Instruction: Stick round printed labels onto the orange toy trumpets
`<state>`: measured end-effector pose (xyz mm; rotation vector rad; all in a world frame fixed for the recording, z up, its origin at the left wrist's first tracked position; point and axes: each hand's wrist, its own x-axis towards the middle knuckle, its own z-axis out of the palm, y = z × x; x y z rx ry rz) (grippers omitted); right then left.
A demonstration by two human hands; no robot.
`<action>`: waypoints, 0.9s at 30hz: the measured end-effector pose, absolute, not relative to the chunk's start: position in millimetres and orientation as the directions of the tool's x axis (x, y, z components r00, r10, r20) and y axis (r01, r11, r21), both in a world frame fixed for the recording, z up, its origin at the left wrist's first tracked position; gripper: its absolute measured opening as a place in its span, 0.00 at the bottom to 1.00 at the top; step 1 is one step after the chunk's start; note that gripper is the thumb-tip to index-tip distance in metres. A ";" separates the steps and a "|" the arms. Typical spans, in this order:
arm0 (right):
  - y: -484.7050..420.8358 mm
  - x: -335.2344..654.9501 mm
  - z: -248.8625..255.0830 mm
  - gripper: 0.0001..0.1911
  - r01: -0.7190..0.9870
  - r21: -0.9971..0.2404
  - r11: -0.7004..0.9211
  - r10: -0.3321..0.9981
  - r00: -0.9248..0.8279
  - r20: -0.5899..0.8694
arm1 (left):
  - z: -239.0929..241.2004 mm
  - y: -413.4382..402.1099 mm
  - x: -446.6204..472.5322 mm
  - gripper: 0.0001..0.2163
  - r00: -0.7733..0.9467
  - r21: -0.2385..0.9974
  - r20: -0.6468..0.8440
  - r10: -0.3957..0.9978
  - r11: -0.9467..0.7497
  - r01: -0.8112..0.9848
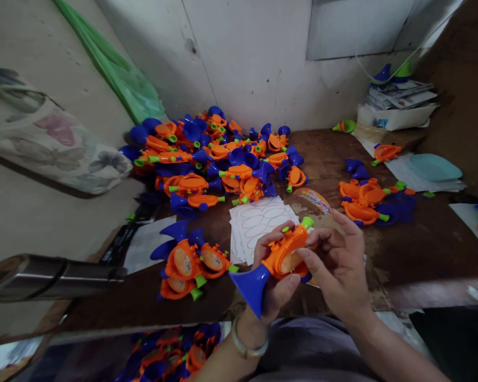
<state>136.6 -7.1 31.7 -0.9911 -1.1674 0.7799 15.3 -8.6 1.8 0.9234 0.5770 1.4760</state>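
Note:
My left hand (276,292) is wrapped round an orange toy trumpet (289,244) with a blue bell and a green mouthpiece, held tilted above the table's front. Against the trumpet's oval face, the thumb and curled fingers of my right hand (338,265) press at a pale oval sticker (291,261), partly hidden by the thumb. A curved printed label strip (316,200) shows by my right fingertips; whether they touch it is unclear. Below the trumpet to the left, several toy trumpets (185,262) with oval stickers lie together. Sheets of printed ovals (249,231) are behind my left hand.
A large pile of toy trumpets (223,154) lies against the wall. More trumpet parts (362,199) are at right, near a light-blue dish (436,167) and a paper-filled box (394,116). A steel flask (51,278) stands left; more trumpets (171,355) sit below the table (406,254).

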 end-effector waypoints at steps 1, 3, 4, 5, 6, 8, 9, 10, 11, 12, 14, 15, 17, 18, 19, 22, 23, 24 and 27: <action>-7.1 136.9 31.8 0.33 -0.005 -0.924 0.381 0.900 0.232 0.370 | 1.9 -8.4 16.1 0.26 0.053 0.803 0.202 0.978 -0.134 -0.580; -7.3 137.6 32.3 0.34 -0.017 -0.924 0.381 0.903 0.223 0.368 | 1.9 -8.3 17.1 0.26 0.045 0.802 0.188 0.981 -0.127 -0.583; -7.4 138.0 32.4 0.34 -0.022 -0.923 0.384 0.903 0.216 0.371 | 2.1 -8.5 17.3 0.25 0.044 0.801 0.180 0.983 -0.121 -0.586; -7.5 138.4 32.6 0.35 -0.023 -0.922 0.387 0.903 0.211 0.374 | 2.2 -8.7 17.4 0.25 0.042 0.800 0.174 0.984 -0.117 -0.589; -7.6 138.7 32.7 0.35 -0.022 -0.922 0.386 0.904 0.206 0.374 | 2.4 -9.0 17.5 0.25 0.042 0.800 0.168 0.985 -0.112 -0.590; -7.8 139.2 32.7 0.35 -0.018 -0.925 0.380 0.907 0.205 0.368 | 2.6 -9.6 17.5 0.26 0.044 0.804 0.154 0.987 -0.100 -0.586; -7.9 139.4 32.6 0.34 -0.016 -0.927 0.376 0.908 0.208 0.365 | 2.6 -9.7 17.6 0.26 0.043 0.808 0.148 0.988 -0.095 -0.582; -7.9 139.6 32.6 0.34 -0.014 -0.928 0.373 0.908 0.211 0.362 | 2.5 -9.8 17.6 0.26 0.043 0.811 0.146 0.988 -0.094 -0.578; -7.9 139.6 32.5 0.34 -0.013 -0.928 0.373 0.908 0.213 0.362 | 2.4 -9.8 17.7 0.26 0.043 0.814 0.144 0.989 -0.093 -0.574; -7.9 139.6 32.5 0.34 -0.011 -0.926 0.376 0.906 0.213 0.365 | 2.3 -9.7 17.8 0.25 0.042 0.816 0.142 0.989 -0.093 -0.570; -7.7 139.1 32.3 0.34 -0.012 -0.923 0.385 0.903 0.209 0.374 | 2.0 -9.3 17.9 0.25 0.038 0.820 0.149 0.988 -0.102 -0.563; -7.6 138.7 32.1 0.34 -0.013 -0.921 0.389 0.902 0.209 0.377 | 1.8 -9.1 17.9 0.24 0.035 0.820 0.155 0.987 -0.109 -0.562; -7.6 137.7 31.5 0.34 -0.015 -0.921 0.390 0.900 0.217 0.378 | 1.0 -8.7 18.0 0.23 0.033 0.814 0.172 0.984 -0.123 -0.568; -7.6 137.2 31.1 0.34 -0.016 -0.922 0.388 0.900 0.222 0.375 | 0.3 -8.5 18.0 0.23 0.034 0.811 0.182 0.983 -0.130 -0.571; -7.6 136.8 30.7 0.33 -0.015 -0.923 0.385 0.900 0.227 0.372 | -0.4 -8.2 18.0 0.22 0.034 0.808 0.190 0.981 -0.136 -0.573; -7.5 136.5 29.8 0.34 -0.021 -0.924 0.383 0.901 0.229 0.368 | -3.5 -7.4 18.3 0.21 0.036 0.797 0.211 0.977 -0.151 -0.584; -7.5 136.8 29.6 0.34 -0.021 -0.922 0.386 0.901 0.226 0.371 | -4.6 -7.0 18.5 0.21 0.036 0.791 0.219 0.975 -0.156 -0.591; -7.4 137.1 29.5 0.35 -0.021 -0.922 0.387 0.901 0.223 0.373 | -5.6 -6.8 18.5 0.21 0.037 0.785 0.226 0.973 -0.159 -0.599; -7.0 137.9 29.4 0.36 -0.018 -0.921 0.389 0.902 0.212 0.376 | -8.1 -6.4 18.6 0.21 0.029 0.777 0.230 0.973 -0.166 -0.607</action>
